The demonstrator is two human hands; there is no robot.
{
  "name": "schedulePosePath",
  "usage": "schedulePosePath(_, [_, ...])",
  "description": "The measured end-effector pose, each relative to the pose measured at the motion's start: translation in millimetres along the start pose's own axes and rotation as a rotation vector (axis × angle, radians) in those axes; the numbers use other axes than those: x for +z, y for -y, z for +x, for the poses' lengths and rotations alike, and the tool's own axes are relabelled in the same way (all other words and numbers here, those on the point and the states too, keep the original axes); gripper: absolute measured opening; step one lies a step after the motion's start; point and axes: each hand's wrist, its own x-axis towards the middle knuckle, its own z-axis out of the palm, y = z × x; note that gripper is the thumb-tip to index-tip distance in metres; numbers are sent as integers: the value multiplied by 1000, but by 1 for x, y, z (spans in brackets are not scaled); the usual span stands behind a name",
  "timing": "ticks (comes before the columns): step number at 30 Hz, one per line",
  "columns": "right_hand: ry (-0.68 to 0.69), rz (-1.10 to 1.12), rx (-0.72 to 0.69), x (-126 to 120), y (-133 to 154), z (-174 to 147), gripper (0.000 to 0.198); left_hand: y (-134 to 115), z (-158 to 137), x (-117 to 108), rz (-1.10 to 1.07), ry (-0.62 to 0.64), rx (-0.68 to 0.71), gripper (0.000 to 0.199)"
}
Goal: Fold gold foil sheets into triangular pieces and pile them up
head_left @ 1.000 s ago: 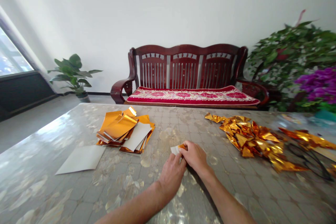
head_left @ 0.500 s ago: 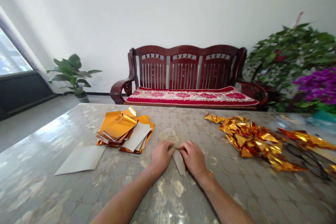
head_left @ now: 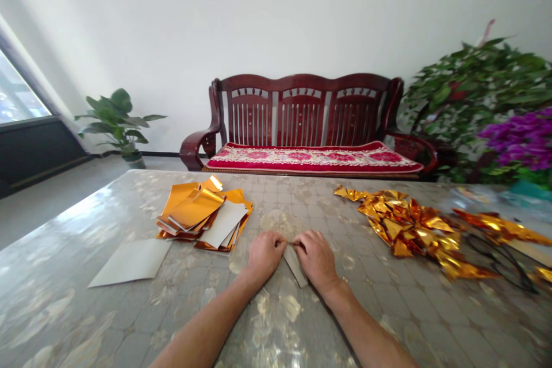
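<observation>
Folded paper [head_left: 296, 267], pinched at its far end by the fingers of both the left hand [head_left: 265, 256] and the right hand [head_left: 317, 259], with fingertips nearly meeting; slants from the fingers back toward the wearer, pale side up, over the worktop [head_left: 297, 190]. Left of the fingers and slightly beyond: pile of orange foil sheets [head_left: 202, 210]. Farther left, roughly level with the fingers: single pale sheet [head_left: 131, 263]. Right of the fingers, well apart: heap of folded gold foil pieces [head_left: 409, 224]. Straight beyond the fingers: dark red wooden settee [head_left: 299, 118].
</observation>
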Motion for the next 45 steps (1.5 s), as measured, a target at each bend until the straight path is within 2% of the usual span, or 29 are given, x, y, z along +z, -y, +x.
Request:
schedulePosePath(9, [-19,-120,-92,-1,5,-3,14,-2,4,2,74,-5,-5,25])
schedulePosePath(18, [-18,-204,-138,0,6,-5,22,-10,11,-12,131,104,-73,27])
schedulePosePath(25, [-16,-246,-187,3,5,-6,23,-10,18,-14,148,139,-70,30])
schedulePosePath(34, [1,-244,-184,2,6,-5,21,-8,21,-14,149,158,-30,29])
schedulePosePath(40, [-19,-149,-129,3,3,-5,17,-1,21,-18,112,178,21,20])
schedulePosePath(45, [-49,-102,-93,6,0,-4,13,0,17,-14,102,131,19,23])
